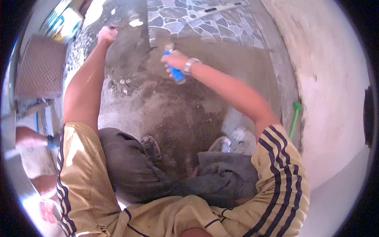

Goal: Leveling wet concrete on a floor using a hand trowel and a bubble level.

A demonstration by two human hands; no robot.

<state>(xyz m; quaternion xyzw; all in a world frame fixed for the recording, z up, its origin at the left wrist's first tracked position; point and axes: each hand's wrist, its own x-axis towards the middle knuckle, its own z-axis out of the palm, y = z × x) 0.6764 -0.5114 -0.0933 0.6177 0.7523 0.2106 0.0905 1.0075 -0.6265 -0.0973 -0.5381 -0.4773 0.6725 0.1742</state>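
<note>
My right hand (176, 60), with a metal watch on its wrist, is closed round the blue handle of a trowel (179, 76). The trowel's blade is blurred and points away from me, over the smoothed brown mortar bed (221, 59). Just beyond that bed lies grey irregular stone paving (169, 19) with pale joints. At the far left, my left hand (108, 34) is curled into a fist close to the rough ground. Whether anything is inside its fingers cannot be seen.
A long metal level (215, 10) lies across the paving. A pale wall (327, 79) rises on the right, with a green-handled tool (295, 118) at its foot. On the left are gravel (77, 51), a brown textured panel (41, 67), a colourful bag (65, 23) and another person's bare limbs (31, 137).
</note>
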